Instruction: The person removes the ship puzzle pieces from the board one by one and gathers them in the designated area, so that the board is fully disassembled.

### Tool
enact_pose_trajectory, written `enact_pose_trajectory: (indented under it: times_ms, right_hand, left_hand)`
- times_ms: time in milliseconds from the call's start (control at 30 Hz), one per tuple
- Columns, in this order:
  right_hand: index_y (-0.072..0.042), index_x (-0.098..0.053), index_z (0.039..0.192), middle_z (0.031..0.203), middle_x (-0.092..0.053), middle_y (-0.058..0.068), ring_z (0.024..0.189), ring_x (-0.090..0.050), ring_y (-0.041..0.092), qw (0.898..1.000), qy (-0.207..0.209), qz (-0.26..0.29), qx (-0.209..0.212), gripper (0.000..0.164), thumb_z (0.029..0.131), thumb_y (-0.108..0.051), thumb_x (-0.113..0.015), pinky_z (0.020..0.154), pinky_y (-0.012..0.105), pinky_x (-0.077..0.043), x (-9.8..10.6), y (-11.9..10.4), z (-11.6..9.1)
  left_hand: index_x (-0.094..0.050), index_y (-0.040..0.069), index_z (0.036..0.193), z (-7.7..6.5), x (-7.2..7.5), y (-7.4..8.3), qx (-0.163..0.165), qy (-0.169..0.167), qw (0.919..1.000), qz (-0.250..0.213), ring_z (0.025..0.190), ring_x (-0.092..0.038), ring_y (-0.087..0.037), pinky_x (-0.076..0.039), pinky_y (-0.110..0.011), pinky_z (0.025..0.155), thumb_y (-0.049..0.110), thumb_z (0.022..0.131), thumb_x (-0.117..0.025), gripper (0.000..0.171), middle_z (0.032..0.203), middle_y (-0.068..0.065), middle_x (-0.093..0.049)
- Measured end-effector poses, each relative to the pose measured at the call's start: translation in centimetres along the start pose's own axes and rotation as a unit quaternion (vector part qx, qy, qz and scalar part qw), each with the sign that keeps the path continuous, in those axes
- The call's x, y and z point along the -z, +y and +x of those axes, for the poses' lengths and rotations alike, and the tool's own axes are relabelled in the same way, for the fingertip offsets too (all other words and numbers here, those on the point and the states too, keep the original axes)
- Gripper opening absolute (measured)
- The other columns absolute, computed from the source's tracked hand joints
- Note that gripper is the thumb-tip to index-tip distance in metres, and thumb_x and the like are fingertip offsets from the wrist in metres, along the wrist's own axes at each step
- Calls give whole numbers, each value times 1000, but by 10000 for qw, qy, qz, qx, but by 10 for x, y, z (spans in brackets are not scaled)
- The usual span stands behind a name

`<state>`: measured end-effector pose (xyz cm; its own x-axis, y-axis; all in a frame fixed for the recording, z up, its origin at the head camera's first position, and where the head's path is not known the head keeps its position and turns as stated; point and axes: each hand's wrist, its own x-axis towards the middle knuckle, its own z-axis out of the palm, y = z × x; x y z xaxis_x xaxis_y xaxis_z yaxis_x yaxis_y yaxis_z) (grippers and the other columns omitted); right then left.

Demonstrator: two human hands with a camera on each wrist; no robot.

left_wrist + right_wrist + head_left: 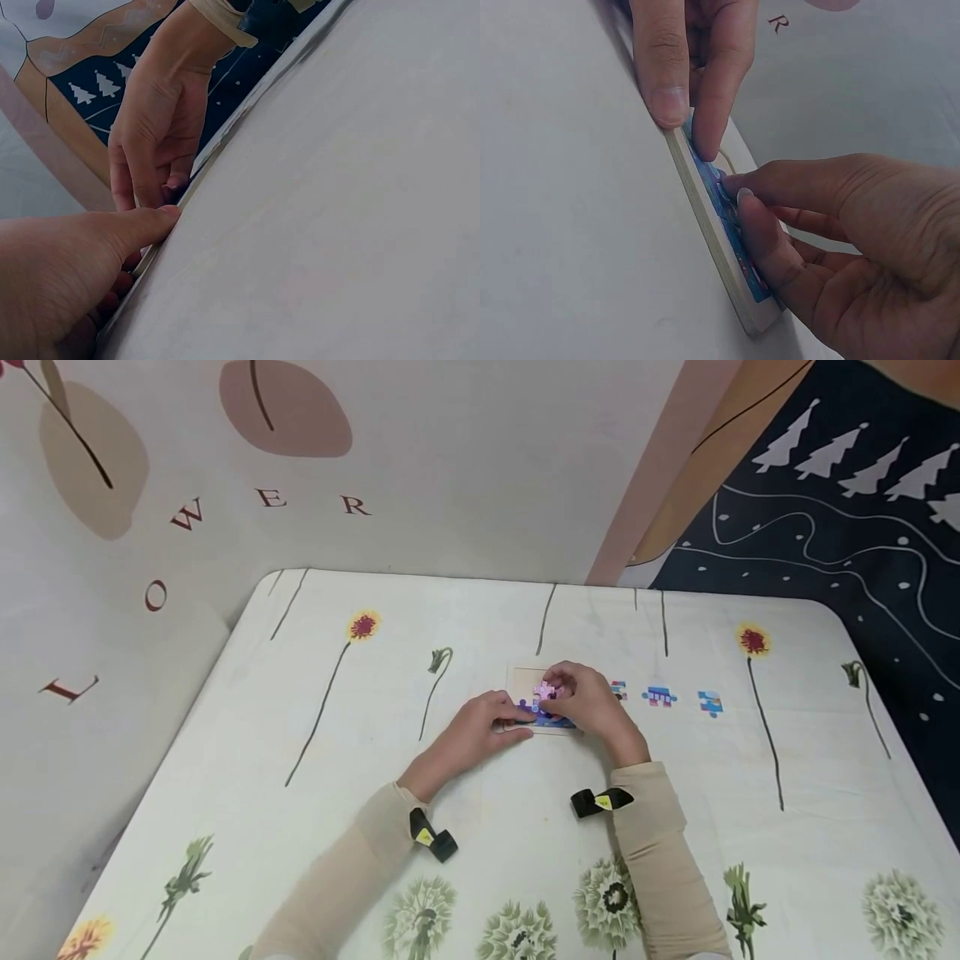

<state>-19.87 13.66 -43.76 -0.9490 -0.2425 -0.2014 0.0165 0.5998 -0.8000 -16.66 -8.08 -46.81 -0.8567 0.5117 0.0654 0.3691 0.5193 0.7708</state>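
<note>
A small jigsaw board (528,671) with a pale raised rim lies on the table, and blue and purple pieces (739,247) line its near side. My left hand (483,727) steadies it, with the thumb (667,105) at the near rim and the index finger (714,124) resting on the pieces. Over the board, my right hand (592,697) pinches a pink puzzle piece (545,691) between thumb and index finger. In the right wrist view, these two fingertips are close together, right at the pieces, and hide most of what they pinch. The right hand also covers the board's right side in the head view.
Right of the board lie three loose puzzle pieces: one partly behind the right hand (618,690), a blue and purple one (659,696) and a blue one (710,703). A flower-print cloth (420,652) covers the table, and printed hangings (480,468) rise behind its far edge.
</note>
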Motion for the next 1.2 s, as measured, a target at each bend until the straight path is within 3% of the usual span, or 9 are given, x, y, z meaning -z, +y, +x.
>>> enact_pose_trajectory:
  times_ms: [233,433,667,967,1200]
  right_hand:
    - [-6,-67,120,97,-68,11,71,-68,20,9994,-3,274,198,33,91,-9,-81,64,30,-52,1,3,0]
    - [-7,-69,121,94,-72,11,69,-70,19,9987,-60,436,276,29,94,-7,-77,66,30,-55,4,5,-1]
    - [-10,-71,124,98,-76,11,71,-71,21,9985,-63,520,134,27,98,-8,-72,70,32,-57,6,5,-2]
    - [-7,-77,121,99,-76,11,73,-67,19,9984,44,469,305,22,101,-11,-69,69,27,-54,6,8,-1]
    - [-5,-78,117,100,-76,11,73,-66,18,9990,176,354,201,20,100,-12,-70,68,25,-54,6,6,-1]
  left_hand:
    - [-80,15,116,1,0,-1,-8,11,10000,66,81,-52,-13,-45,-29,73,23,95,-78,23,91,5,-61]
    - [-80,15,117,1,-1,-2,4,6,10000,58,82,-52,-12,-46,-29,73,24,95,-78,23,93,6,-62]
    - [-81,16,116,3,0,-3,-158,54,9995,260,81,-52,-12,-45,-30,74,24,95,-78,23,93,5,-63]
    - [-80,15,117,2,0,-2,-157,81,9996,232,81,-53,-12,-46,-30,74,24,95,-78,23,94,5,-64]
    - [-80,16,117,2,0,-2,-93,37,9997,244,82,-53,-13,-46,-30,74,24,96,-77,23,94,4,-64]
